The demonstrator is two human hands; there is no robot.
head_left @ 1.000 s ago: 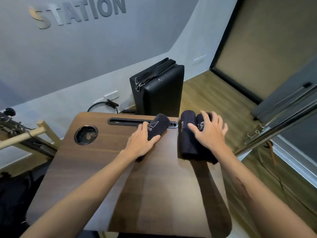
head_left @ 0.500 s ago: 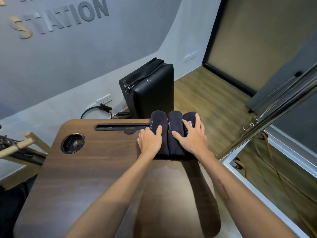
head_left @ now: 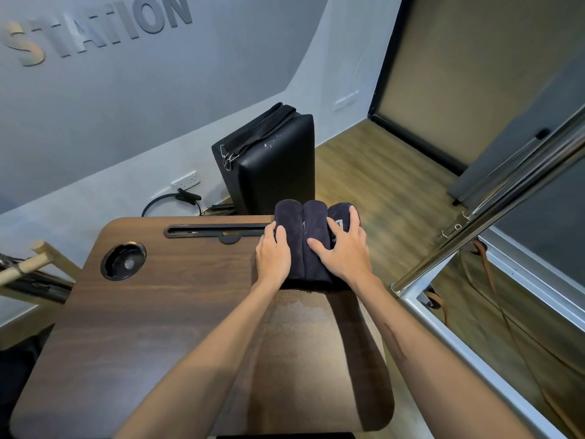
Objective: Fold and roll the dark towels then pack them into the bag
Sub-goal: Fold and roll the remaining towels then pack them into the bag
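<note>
Three rolled dark towels lie side by side at the far right of the wooden table. My left hand lies on the left roll, with its fingers curled round the roll's outer side. My right hand covers the right roll; its fingers curve over that roll and its thumb is on the middle roll. The two hands hold the rolls pressed together. A black bag with a strap on top stands upright on the floor just behind the table.
The table has a round cup holder at the left and a long slot along its far edge. A slanted metal pole and frame stand close on the right. A wooden stand is at the left.
My left hand slid its roll to the right until it met the other two. All three now lie tight together, and both hands have closed around the outer rolls.
</note>
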